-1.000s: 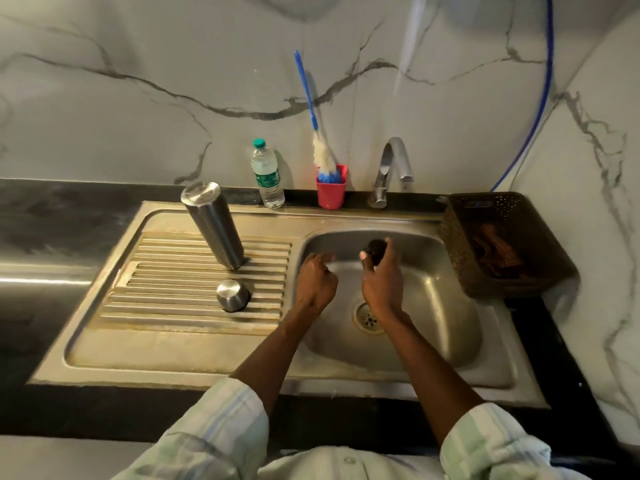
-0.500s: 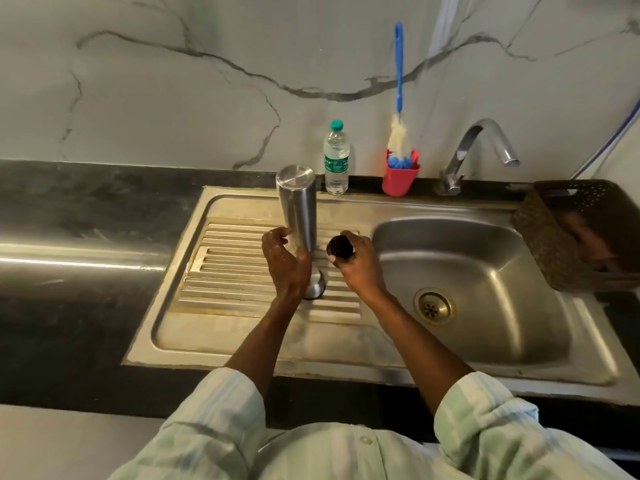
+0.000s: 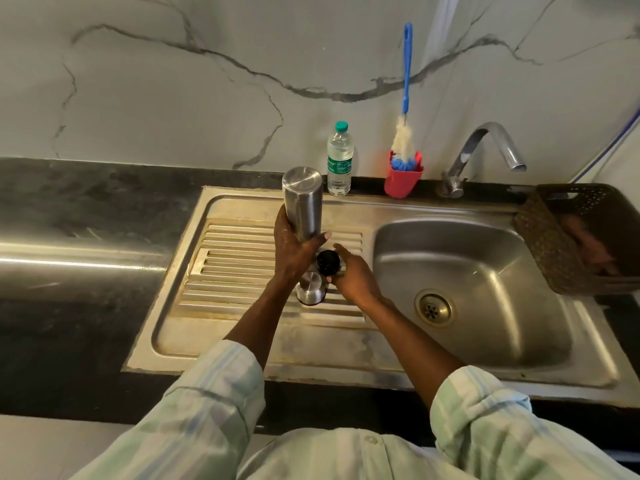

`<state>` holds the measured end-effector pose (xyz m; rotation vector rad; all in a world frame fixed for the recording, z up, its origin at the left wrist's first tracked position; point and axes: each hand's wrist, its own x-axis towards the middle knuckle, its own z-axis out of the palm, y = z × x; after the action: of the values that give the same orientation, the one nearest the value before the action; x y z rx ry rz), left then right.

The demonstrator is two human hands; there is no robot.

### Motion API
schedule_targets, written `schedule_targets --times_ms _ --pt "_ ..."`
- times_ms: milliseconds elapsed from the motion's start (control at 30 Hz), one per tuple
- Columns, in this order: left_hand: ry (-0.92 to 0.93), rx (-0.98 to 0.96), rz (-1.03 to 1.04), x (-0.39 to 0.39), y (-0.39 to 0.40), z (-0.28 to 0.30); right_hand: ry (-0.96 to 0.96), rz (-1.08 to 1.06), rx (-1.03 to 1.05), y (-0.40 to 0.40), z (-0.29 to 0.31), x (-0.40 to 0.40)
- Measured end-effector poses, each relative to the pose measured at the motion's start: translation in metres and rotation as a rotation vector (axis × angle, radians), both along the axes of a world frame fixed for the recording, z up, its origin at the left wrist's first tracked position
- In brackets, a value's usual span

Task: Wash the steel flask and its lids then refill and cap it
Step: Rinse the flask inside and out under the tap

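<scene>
Now, head view | left hand (image 3: pixel 292 247) grips steel flask (image 3: pixel 303 202), upside down above the drainboard (image 3: pixel 239 271) | right hand (image 3: pixel 353 275) pinches black inner lid (image 3: pixel 328 262) | steel cap (image 3: pixel 310 287) rests on drainboard between the hands

Green label on the plastic water bottle (image 3: pixel 339 160) (lettering illegible)

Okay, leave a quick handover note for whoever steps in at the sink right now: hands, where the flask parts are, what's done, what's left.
Left hand grips the steel flask, held upside down over the drainboard.
Right hand holds the black inner lid beside it.
Steel cap sits on the drainboard under the hands.
Tap shows no water running.
Done: parts look rinsed; cannot confirm.
Left: turn the flask upright, refill, fit both lids.
</scene>
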<state>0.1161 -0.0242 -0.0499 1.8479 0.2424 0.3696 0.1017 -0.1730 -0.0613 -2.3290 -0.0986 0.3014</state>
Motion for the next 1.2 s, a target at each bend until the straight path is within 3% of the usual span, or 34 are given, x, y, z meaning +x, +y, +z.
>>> schedule_targets --times_ms 167,300,467,600,833,933,1100,1200 --pt "0.023 0.042 0.091 0.008 -0.009 0.015 -0.025 -0.052 0.053 -0.021 0.001 0.003" --pt "-0.073 0.005 0.169 0.014 -0.033 0.039 -0.052 -0.124 0.155 -0.05 0.007 0.012" --pt "-0.106 -0.274 0.111 0.021 -0.093 0.077 -0.142 -0.231 0.251 -0.105 0.02 0.028" --pt "0.035 -0.463 -0.039 0.021 -0.152 0.065 -0.114 -0.317 0.24 -0.169 0.016 0.045" --pt "0.357 -0.379 -0.237 0.012 -0.254 0.013 -0.005 -0.434 0.41 -0.272 0.02 0.081" --pt "0.369 -0.358 -0.286 0.018 -0.289 0.0 -0.008 -0.367 0.442 -0.294 0.026 0.106" --pt "0.396 -0.339 -0.184 0.037 -0.316 -0.002 0.08 -0.18 0.525 -0.304 0.034 0.151" --pt "0.435 -0.273 -0.182 0.053 -0.315 -0.006 0.14 -0.173 0.634 -0.296 0.034 0.175"
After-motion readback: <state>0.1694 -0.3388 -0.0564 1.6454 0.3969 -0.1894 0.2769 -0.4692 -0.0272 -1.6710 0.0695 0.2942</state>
